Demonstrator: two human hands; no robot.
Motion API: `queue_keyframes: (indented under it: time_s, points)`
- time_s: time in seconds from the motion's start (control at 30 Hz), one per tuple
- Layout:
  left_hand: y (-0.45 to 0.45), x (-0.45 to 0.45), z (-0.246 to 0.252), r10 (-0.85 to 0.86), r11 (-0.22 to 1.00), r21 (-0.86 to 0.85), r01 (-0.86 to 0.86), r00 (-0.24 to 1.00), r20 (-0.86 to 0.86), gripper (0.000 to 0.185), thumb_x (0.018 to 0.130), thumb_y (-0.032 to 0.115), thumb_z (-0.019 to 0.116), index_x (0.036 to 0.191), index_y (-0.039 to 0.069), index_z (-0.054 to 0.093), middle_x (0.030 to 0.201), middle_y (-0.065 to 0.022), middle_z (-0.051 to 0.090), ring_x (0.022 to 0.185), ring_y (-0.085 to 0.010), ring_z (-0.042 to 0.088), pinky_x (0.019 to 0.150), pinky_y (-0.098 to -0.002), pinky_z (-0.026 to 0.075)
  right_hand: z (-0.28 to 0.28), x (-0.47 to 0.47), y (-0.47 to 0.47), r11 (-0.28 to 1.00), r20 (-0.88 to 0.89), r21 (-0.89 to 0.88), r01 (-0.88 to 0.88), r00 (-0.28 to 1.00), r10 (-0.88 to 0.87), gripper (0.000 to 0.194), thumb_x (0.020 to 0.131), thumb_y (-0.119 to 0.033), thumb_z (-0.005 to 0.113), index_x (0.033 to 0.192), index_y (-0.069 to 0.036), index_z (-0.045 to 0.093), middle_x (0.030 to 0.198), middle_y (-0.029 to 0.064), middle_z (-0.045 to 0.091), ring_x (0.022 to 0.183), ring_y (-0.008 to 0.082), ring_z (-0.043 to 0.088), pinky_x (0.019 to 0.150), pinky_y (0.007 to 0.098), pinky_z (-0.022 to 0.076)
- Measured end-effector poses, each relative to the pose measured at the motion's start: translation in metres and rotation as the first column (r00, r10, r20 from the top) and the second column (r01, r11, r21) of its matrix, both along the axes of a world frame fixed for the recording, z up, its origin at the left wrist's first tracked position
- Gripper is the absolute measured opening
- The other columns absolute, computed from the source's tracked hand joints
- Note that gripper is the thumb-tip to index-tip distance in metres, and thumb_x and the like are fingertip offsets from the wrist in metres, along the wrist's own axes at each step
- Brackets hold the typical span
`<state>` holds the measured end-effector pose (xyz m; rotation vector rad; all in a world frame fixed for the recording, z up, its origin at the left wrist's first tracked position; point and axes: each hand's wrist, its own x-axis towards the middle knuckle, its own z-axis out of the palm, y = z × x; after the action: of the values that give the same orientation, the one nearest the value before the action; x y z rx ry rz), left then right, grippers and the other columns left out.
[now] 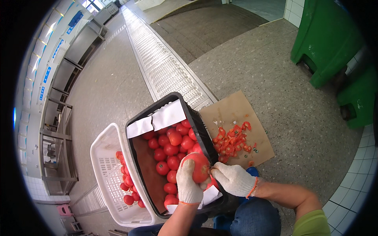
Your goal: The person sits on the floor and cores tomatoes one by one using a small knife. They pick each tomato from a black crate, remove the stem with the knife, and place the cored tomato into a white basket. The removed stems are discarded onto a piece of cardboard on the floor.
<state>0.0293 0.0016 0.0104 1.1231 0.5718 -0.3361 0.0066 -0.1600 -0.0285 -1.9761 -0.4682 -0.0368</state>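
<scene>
My left hand (189, 184), in a white knit glove, is wrapped around a large red tomato (201, 169) above a black plastic crate (201, 132). Against the tomato's right side, my gloved right hand (234, 178) pinches a small thin tool (210, 167); the fingers hide most of it. Many red tomatoes (171, 149) fill the right part of the crate, one with a small sticker. White paper sheets (169, 114) line its far end. On the left stands a white perforated plastic basket (102, 152) with several tomatoes (128, 200) in it.
Cut tomato pieces (230, 143) lie heaped on a flat cardboard sheet (260, 144) to the crate's right, with small stickers about. A metal drain grating (168, 70) runs across the floor. Green bins (322, 44) stand at right, steel tables (73, 50) along the left wall.
</scene>
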Motion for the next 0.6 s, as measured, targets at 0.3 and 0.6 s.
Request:
queue_keyframes:
  time_s: [0.3, 0.6]
  points:
    - [-0.01, 0.006, -0.032, -0.159, 0.76, 0.532, -0.375, 0.686, 0.71, 0.061, 0.087, 0.031, 0.062, 0.136, 0.0, 0.044, 0.128, -0.0152, 0.055, 0.112, -0.0284, 0.059, 0.104, -0.0412, 0.044, 0.009, 0.002, 0.018, 0.799, -0.646, 0.589, 0.119, 0.663, 0.378, 0.021, 0.079, 0.006, 0.061, 0.098, 0.002, 0.055, 0.086, 0.018, 0.055, 0.08, 0.0384, 0.059, 0.07, 0.0419, 0.0511]
    - [0.02, 0.014, -0.033, -0.022, 0.999, -0.038, 0.031, 0.974, 0.227, 0.04, 0.1, 0.03, 0.048, 0.13, 0.003, 0.048, 0.119, -0.0137, 0.058, 0.106, -0.0255, 0.061, 0.09, -0.0398, 0.053, 0.007, 0.009, 0.021, 0.896, -0.706, 0.412, 0.163, 0.679, 0.202, 0.037, 0.1, -0.037, 0.058, 0.104, -0.001, 0.063, 0.08, 0.0085, 0.065, 0.072, 0.0137, 0.057, 0.069, 0.0324, 0.048]
